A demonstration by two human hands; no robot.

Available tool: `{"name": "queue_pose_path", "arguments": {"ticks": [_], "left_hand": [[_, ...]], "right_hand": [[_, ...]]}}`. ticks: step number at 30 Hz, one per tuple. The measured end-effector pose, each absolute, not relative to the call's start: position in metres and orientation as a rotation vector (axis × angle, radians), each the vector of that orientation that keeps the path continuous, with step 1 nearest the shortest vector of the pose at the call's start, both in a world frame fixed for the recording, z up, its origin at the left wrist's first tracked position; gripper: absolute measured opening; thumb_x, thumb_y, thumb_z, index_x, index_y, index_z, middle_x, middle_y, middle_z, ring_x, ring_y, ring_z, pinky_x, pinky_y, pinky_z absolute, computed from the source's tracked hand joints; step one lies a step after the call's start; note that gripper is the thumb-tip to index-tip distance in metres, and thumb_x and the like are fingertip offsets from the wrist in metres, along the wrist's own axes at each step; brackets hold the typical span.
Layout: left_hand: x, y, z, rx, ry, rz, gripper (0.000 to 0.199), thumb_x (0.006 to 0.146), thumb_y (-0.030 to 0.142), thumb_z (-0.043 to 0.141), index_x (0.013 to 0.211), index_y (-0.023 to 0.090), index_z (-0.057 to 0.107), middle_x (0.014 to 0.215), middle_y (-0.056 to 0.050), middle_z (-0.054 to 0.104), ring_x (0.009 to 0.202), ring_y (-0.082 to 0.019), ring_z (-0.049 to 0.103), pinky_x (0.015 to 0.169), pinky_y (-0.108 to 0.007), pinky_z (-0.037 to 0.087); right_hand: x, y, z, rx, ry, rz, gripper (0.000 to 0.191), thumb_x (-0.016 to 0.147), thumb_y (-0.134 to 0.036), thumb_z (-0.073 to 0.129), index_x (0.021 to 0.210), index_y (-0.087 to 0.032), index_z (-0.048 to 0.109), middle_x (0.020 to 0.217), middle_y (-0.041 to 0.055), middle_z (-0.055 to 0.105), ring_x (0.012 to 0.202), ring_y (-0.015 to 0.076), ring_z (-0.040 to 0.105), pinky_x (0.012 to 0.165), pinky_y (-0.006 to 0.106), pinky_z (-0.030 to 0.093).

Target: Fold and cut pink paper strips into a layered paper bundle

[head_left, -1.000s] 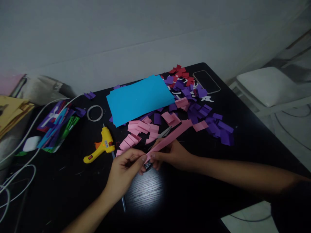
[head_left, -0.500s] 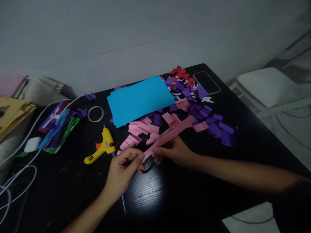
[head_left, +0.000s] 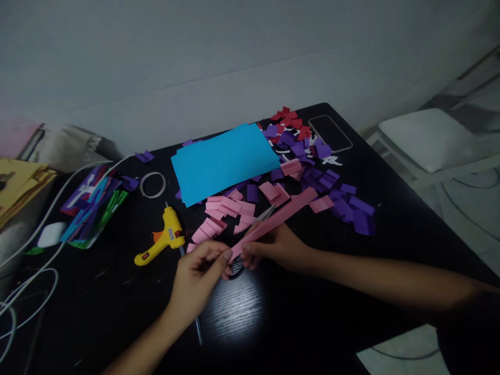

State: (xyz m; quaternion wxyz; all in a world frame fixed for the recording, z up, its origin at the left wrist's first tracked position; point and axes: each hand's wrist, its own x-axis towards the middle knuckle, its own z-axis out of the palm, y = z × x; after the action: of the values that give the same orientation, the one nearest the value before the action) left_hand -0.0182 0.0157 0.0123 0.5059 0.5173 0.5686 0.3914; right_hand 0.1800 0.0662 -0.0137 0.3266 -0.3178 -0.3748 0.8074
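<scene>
My left hand [head_left: 199, 271] is closed, pinching the near end of a long folded pink paper strip [head_left: 273, 221] between thumb and fingers. The strip slants up and away to the right. Against its lower side is my right hand [head_left: 279, 247], fingers curled around a pair of scissors [head_left: 267, 213], with the thumb at the strip's edge. The blade tips show beyond the strip and part of a dark handle loop below it; the rest is hidden. Cut pink paper pieces [head_left: 211, 229] lie just past my hands.
Blue sheets [head_left: 226, 164] lie behind, with purple pieces [head_left: 344, 205] and red pieces [head_left: 289, 117] around. A yellow glue gun [head_left: 166, 237], tape ring [head_left: 153, 184] and bundled strips [head_left: 97, 203] are left. A phone [head_left: 330, 133] rests near the far right corner; white cables [head_left: 54, 208] cross the left side.
The scissor blades show a little more above the pink strip. Both hands keep nearly the same place and hold; the view has shifted very slightly.
</scene>
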Motion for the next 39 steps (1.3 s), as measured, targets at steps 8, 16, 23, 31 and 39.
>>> {"name": "queue_pose_path", "arguments": {"ticks": [8, 16, 23, 31, 39], "left_hand": [[-0.020, 0.017, 0.013, 1.286, 1.385, 0.945, 0.016, 0.088, 0.030, 0.070, 0.079, 0.017, 0.070, 0.060, 0.000, 0.068, 0.051, -0.014, 0.066, 0.050, -0.022, 0.055], [-0.022, 0.017, 0.013, 1.294, 1.318, 0.982, 0.020, 0.094, 0.032, 0.064, 0.081, 0.017, 0.069, 0.061, 0.000, 0.069, 0.053, -0.014, 0.064, 0.054, -0.023, 0.054], [-0.016, 0.013, 0.011, 1.251, 1.301, 0.969, 0.013, 0.093, 0.029, 0.068, 0.087, 0.018, 0.070, 0.064, 0.001, 0.069, 0.056, -0.014, 0.067, 0.057, -0.023, 0.055], [-0.019, 0.012, 0.008, 1.298, 1.322, 0.999, 0.012, 0.092, 0.026, 0.069, 0.083, 0.017, 0.070, 0.062, 0.001, 0.068, 0.055, -0.013, 0.066, 0.055, -0.021, 0.055], [-0.016, 0.012, 0.006, 1.275, 1.289, 0.991, 0.014, 0.092, 0.027, 0.069, 0.085, 0.016, 0.071, 0.067, 0.000, 0.071, 0.057, -0.012, 0.067, 0.054, -0.020, 0.056]], "right_hand": [[0.182, 0.067, -0.011, -0.825, -1.035, 2.079, 0.030, 0.076, -0.037, 0.088, 0.081, -0.012, 0.071, 0.073, 0.0042, 0.073, 0.067, 0.0166, 0.074, 0.059, 0.026, 0.063], [0.181, 0.067, -0.010, -0.827, -1.021, 2.085, 0.030, 0.076, -0.036, 0.088, 0.082, -0.011, 0.071, 0.073, 0.0041, 0.073, 0.066, 0.0163, 0.073, 0.059, 0.025, 0.061], [0.180, 0.061, -0.007, -0.822, -1.014, 2.119, 0.033, 0.074, -0.036, 0.090, 0.085, -0.012, 0.071, 0.072, 0.0036, 0.074, 0.067, 0.0161, 0.073, 0.060, 0.025, 0.061], [0.182, 0.066, -0.009, -0.812, -1.067, 2.098, 0.030, 0.077, -0.036, 0.089, 0.082, -0.009, 0.075, 0.068, 0.0048, 0.074, 0.060, 0.0136, 0.071, 0.060, 0.025, 0.061], [0.178, 0.058, -0.012, -0.804, -1.033, 2.123, 0.034, 0.071, -0.036, 0.092, 0.084, -0.010, 0.074, 0.070, 0.0043, 0.075, 0.064, 0.0154, 0.073, 0.062, 0.026, 0.062]]}}
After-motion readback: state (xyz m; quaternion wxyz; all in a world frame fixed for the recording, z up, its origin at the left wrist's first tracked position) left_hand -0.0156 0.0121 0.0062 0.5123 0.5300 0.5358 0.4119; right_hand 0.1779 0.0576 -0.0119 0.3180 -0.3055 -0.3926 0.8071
